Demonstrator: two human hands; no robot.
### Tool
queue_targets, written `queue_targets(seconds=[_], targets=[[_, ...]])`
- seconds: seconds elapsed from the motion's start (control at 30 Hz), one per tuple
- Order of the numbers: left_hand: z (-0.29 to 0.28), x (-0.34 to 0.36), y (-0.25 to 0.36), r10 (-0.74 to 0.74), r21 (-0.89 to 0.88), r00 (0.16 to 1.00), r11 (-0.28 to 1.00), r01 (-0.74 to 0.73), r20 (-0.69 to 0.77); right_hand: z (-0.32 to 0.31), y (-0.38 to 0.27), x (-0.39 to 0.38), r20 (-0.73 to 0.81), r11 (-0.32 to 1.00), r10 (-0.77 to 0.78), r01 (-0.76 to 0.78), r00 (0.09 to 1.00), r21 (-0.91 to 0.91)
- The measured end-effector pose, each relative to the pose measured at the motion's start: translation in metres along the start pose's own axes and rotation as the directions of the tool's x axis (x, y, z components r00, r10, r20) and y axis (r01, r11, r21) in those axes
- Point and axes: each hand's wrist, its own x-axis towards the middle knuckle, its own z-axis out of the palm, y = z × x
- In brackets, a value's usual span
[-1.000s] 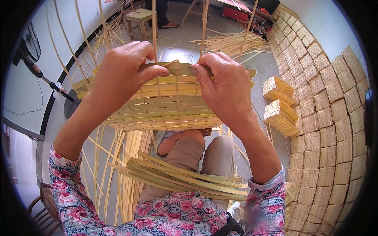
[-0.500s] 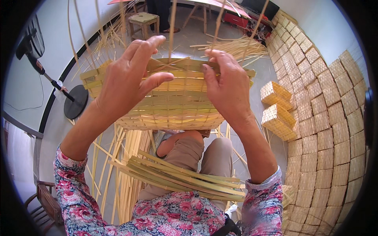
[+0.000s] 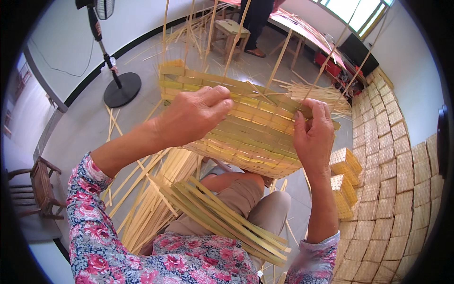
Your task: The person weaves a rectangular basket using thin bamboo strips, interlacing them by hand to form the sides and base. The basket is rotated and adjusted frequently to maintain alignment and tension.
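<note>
A half-woven basket (image 3: 246,125) of flat yellow-green bamboo strips stands tilted before my knees, with tall uprights rising from its far rim. My right hand (image 3: 314,135) grips the upper edge at its right end, thumb on the near face and fingers over the rim. At the left part of that edge, my left hand (image 3: 196,116) is closed, its fingertips pressed together against the weave; what they pinch is hidden. Beside those fingertips, two thin strips cross (image 3: 260,93) near the rim. Across my lap lies a bundle of green-yellow strips (image 3: 227,220).
Long pale strips (image 3: 161,189) lie on the floor at my left. A standing fan (image 3: 122,90) and a wooden chair (image 3: 45,189) are farther left. Woven baskets (image 3: 343,189) stand at right, near stacked woven pieces (image 3: 383,189). Beyond are a stool (image 3: 231,28) and a person's legs (image 3: 257,23).
My view has swung left, so things appear shifted right. My left hand, with fingers apart before, has closed near the rim. The basket's right end now dips lower.
</note>
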Motion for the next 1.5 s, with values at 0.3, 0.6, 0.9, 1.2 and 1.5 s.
queue_targets(seconds=[0.3, 0.6, 0.9, 1.2, 1.5], targets=[[0.002, -0.021, -0.003, -0.016, -0.022, 0.998, 1.0, 0.017, 0.058, 0.017, 0.016, 0.005, -0.048, 1.0, -0.016, 0.016, 0.999, -0.009], [0.01, -0.011, -0.003, 0.023, 0.029, 0.995, 0.999, -0.026, 0.095, -0.007, 0.022, -0.005, -0.005, 0.997, 0.014, -0.014, 1.0, -0.073], [0.011, -0.006, -0.001, 0.051, -0.026, 0.983, 0.999, -0.047, 0.176, -0.008, 0.027, -0.016, -0.03, 0.999, -0.004, 0.003, 1.0, -0.044], [0.009, -0.014, -0.006, 0.083, -0.028, 0.985, 0.996, -0.08, 0.149, -0.009, 0.012, -0.023, -0.059, 0.972, -0.108, 0.118, 0.992, 0.202], [-0.01, 0.004, -0.023, 0.236, 0.052, 0.971, 0.97, -0.238, 0.041, 0.074, -0.033, 0.006, 0.312, 0.859, -0.012, -0.15, 0.95, 0.489]])
